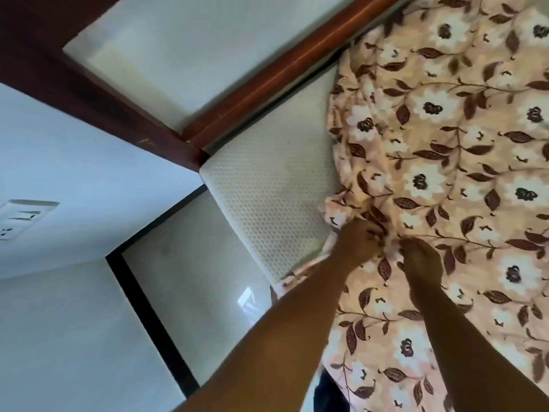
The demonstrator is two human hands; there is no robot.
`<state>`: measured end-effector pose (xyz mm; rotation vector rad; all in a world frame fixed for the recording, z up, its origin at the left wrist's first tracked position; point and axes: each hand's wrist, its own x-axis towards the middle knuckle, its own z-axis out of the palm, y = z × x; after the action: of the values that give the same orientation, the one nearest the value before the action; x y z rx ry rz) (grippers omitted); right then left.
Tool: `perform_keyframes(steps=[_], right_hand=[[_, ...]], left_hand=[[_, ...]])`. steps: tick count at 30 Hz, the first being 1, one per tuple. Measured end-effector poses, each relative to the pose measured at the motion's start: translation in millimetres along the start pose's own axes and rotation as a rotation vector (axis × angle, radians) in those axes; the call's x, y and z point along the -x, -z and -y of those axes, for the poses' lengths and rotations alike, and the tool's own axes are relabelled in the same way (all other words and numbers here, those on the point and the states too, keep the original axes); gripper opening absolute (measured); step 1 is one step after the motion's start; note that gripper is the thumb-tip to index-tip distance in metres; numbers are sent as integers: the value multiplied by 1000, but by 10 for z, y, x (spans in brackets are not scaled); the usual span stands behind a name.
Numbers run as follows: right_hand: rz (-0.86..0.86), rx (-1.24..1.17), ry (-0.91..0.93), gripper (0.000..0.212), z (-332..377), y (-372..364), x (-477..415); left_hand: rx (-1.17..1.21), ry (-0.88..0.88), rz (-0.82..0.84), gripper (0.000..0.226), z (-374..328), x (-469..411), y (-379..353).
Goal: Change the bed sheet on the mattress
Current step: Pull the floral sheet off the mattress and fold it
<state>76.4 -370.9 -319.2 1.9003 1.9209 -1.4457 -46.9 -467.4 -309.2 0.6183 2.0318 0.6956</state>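
A peach bed sheet (445, 162) printed with white flowers and brown leaves covers most of the mattress on the right. One corner of the white, honeycomb-textured mattress (264, 191) lies bare to the left of the bunched sheet edge. My left hand (356, 245) grips a gathered fold of the sheet right beside that bare corner. My right hand (419, 257) sits just to its right, fingers curled into the same bunch of cloth. Both forearms reach in from the bottom of the view.
A dark wooden bed frame rail (267, 75) runs along the far side of the mattress and meets a dark post at the corner. A white wall with a switch plate (17, 218) stands at left. Glossy floor tiles (193, 278) lie beside the bed.
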Motion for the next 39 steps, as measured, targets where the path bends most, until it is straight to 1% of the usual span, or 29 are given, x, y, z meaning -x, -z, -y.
perform_keyframes(steps=[1,2,3,4,5,6,7,8,9,10,12,13,15,16,18,19,20,22,24,26,29,31,34,37,39], right_hand=[[22,43,2,33,-69,91,41],[47,98,18,35,-116,165,94],[66,146,35,34,-141,203,148],[79,176,27,33,-196,265,202],[98,208,8,33,-233,315,267],[113,241,-21,35,-302,343,311],[137,283,-45,37,-362,364,383],[166,318,-59,39,-441,358,444],[187,352,-60,42,-457,381,554],[193,362,-62,44,-449,414,661],[197,295,-87,45,-392,514,887],[198,271,-103,44,-371,551,972],[169,244,-108,41,-431,658,1151],[136,231,-91,38,-476,729,1257],[77,195,-74,29,-566,888,1479],[68,158,-96,29,-613,993,1609],[67,121,-115,35,-631,1103,1729],[56,107,-146,47,-626,1329,1999],[26,109,-166,48,-682,1508,2210],[18,105,-169,48,-784,1672,2449],[16,112,-164,52,-988,1879,2810],[8,102,-153,55,-1215,2002,3043],[-47,70,-110,56,-1632,2182,3400],[-92,13,-123,52,-2277,2430,3849],[-83,-19,-161,54,-2809,2565,4112]], left_hand=[[62,25,-36,24,39,102,30],[17,79,-112,27,148,222,25],[-123,132,-206,30,276,364,35],[-270,195,-261,35,401,525,-1],[-364,257,-289,42,502,687,-32],[-387,334,-257,49,601,837,-67],[-380,390,-174,56,675,965,-119],[-356,400,-76,60,697,1063,-165],[-337,387,37,57,666,1125,-219],[-300,358,125,46,604,1146,-270],[-227,271,241,18,365,1139,-347],[-183,230,291,11,231,1121,-390],[-64,205,448,8,-109,1112,-501],[-60,194,528,9,-265,1109,-558],[-243,135,617,15,-529,1111,-610],[-362,85,626,21,-647,1127,-596],[-448,29,607,26,-753,1136,-561],[-542,-68,583,25,-962,1205,-456],[-648,-159,579,27,-1165,1294,-397],[-734,-247,585,35,-1363,1486,-389],[-837,-354,592,34,-1633,1881,-544],[-895,-423,609,35,-1775,2184,-762],[-978,-518,636,31,-1917,2648,-1210],[-1087,-578,710,32,-2060,3257,-1877],[-1127,-598,764,35,-2151,3692,-2321]])
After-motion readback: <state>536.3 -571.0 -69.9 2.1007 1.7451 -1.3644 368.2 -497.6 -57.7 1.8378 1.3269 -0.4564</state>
